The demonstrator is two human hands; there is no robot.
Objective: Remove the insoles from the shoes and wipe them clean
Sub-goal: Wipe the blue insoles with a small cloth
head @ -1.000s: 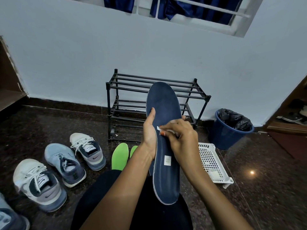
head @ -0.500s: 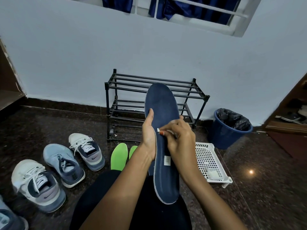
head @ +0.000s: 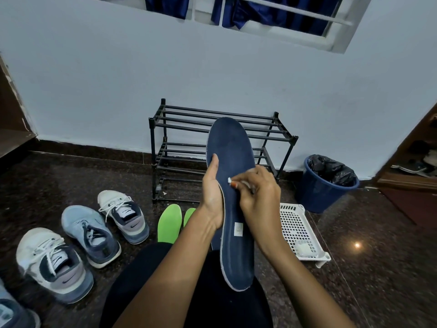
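A dark blue insole [head: 233, 159] stands upright over my lap, its heel end low. My left hand [head: 212, 192] grips its left edge at mid-length, thumb on the front face. My right hand [head: 259, 195] pinches a small white wipe [head: 229, 180] and presses it against the insole's middle. Two green insoles [head: 169, 222] lie on the floor behind my left wrist. Three sneakers, white and light blue [head: 88, 230], sit in a row on the floor at left.
A black shoe rack [head: 179, 129] stands against the wall behind the insole. A white perforated basket [head: 298, 228] holding a white lump lies right of my hands. A blue bin [head: 319, 192] with a black liner is further right. The floor is dark granite.
The insole and both hands have stayed nearly in place; my right hand has shifted the wipe slightly on the insole's middle.
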